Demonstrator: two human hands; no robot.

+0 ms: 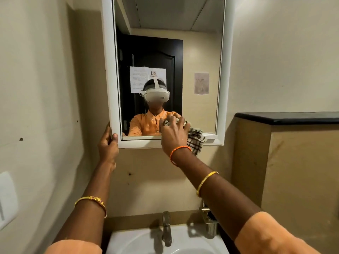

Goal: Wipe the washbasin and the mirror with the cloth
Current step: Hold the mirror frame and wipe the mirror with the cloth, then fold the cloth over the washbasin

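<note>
A white-framed mirror (200, 52) hangs on the beige wall above a white washbasin (128, 239). My right hand (173, 136) presses a black-and-white checked cloth (196, 141) against the lower right part of the glass, fingers spread over it; part of the cloth hangs below the frame. My left hand (108, 145) grips the mirror frame's lower left corner, thumb on the front. The basin shows only at the bottom edge, partly hidden by my arms.
A metal tap (167, 229) stands at the back of the basin. A metal holder (211, 222) is fixed to the wall right of it. A ledge with a black top (286, 117) juts out on the right. A white wall fitting (7, 198) sits at the far left.
</note>
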